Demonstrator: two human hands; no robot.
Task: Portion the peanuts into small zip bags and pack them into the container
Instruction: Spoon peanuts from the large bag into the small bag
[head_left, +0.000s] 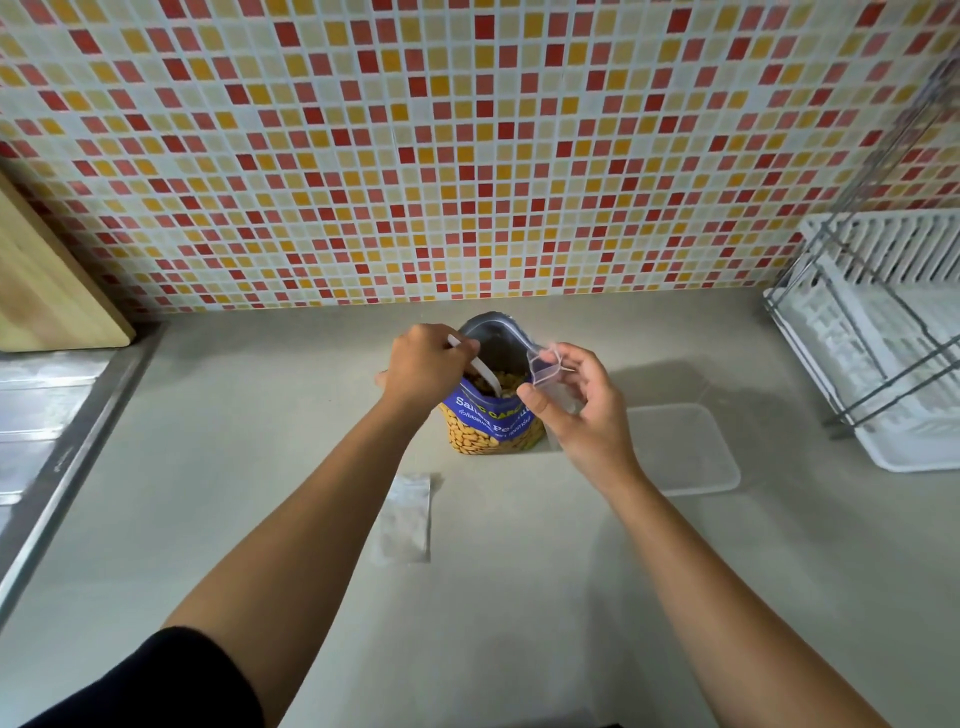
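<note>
— Where is the peanut bag (488, 423)?

— Centre of the frame, upright on the grey counter (249, 467), just below the tiled wall (467, 156); its mouth gapes open and peanuts (514, 383) show inside.

— And the left hand (423, 364)?

— At the bag's left rim; its fingers are curled round the handle of a white spoon (487, 376), whose bowl dips into the bag; whether it carries any nuts I cannot tell, since the bag's edge hides it.

— The right hand (584, 408)?

— Just right of the bag's mouth; thumb and fingertips pinch a small clear zip bag (545, 366), its top spread open beside the spoon; it looks empty, though the plastic is hard to read.

— The container (680, 449)?

— A clear, shallow one lying on the counter to the right of the right hand, apart from the peanut bag.

— Anything else?

— A flat stack of spare zip bags (408, 517) below the peanut bag, between the forearms; a white dish rack (883, 338) at the right edge; a wooden board (47, 291) leaning at the upper left; a steel sink edge (67, 447) beneath it.
</note>
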